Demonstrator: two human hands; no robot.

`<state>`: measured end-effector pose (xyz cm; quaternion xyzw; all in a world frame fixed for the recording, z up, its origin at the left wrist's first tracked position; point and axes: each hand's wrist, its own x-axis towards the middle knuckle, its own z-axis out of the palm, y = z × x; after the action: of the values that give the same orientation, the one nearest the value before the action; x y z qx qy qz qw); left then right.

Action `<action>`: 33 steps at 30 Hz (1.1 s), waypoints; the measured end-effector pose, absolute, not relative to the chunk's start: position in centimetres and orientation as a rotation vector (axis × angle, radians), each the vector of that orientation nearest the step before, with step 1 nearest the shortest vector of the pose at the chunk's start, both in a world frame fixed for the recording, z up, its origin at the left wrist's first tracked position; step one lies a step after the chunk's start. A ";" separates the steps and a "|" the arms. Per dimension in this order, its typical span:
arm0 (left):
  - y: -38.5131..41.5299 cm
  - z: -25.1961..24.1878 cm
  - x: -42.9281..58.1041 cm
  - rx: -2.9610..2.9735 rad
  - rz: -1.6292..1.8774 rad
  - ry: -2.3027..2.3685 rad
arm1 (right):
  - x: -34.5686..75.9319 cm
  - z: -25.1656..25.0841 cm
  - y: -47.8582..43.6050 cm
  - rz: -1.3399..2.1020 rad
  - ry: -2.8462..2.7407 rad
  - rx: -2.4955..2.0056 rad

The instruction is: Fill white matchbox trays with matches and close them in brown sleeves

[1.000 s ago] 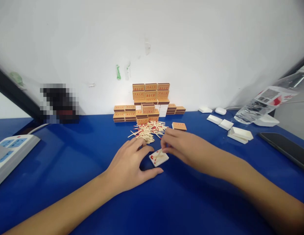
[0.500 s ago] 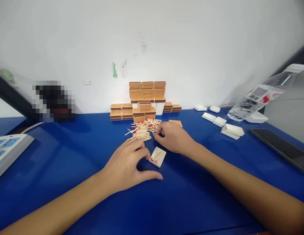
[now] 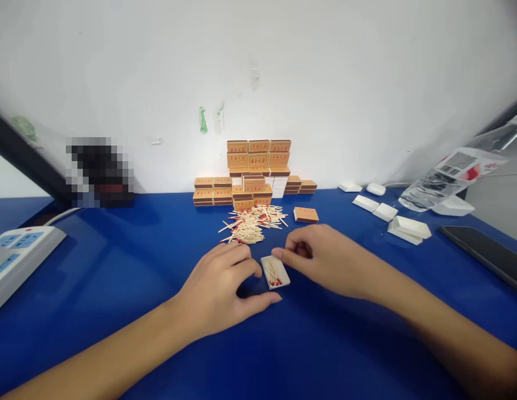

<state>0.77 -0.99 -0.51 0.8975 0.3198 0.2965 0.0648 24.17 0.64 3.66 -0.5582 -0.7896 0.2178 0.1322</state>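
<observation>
A small white matchbox tray lies on the blue table between my hands, with several red-tipped matches in it. My left hand rests at its left side, thumb and forefinger apart, the forefinger close to or touching the tray's edge. At the far right corner of the tray is my right hand, fingers curled and thumb reaching to the rim; whatever it may hold is hidden. A loose heap of matches is spread just beyond the hands. One orange matchbox lies to the heap's right.
Stacked matchboxes stand against the wall behind the heap. To the right are white trays, a white earbud case, a tilted plastic bottle and a phone. A power strip sits at the left.
My right hand has come back from the match heap to the tray's far corner, uncovering the single matchbox. My left hand stays beside the tray. The view has shifted slightly.
</observation>
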 end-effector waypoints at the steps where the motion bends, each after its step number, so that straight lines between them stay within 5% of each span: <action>1: -1.0 -0.5 0.7 2.718 0.893 0.983 | 24.5 3.6 1.0 0.594 -2.295 -1.619; 12: -0.7 -0.7 0.7 2.689 0.720 1.101 | 24.9 3.8 0.0 0.826 -2.520 -1.460; 24: 0.2 -0.1 -0.7 2.960 0.902 1.006 | 25.1 3.6 1.1 0.440 -2.418 -1.129; 33: 0.4 -0.4 -0.9 2.701 0.799 1.004 | 23.8 3.3 0.3 0.605 -2.598 -1.027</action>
<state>-0.86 0.37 -0.42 0.9006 0.3348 0.2665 0.0756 23.80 0.31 3.33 -0.3556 -0.8998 0.2096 0.1413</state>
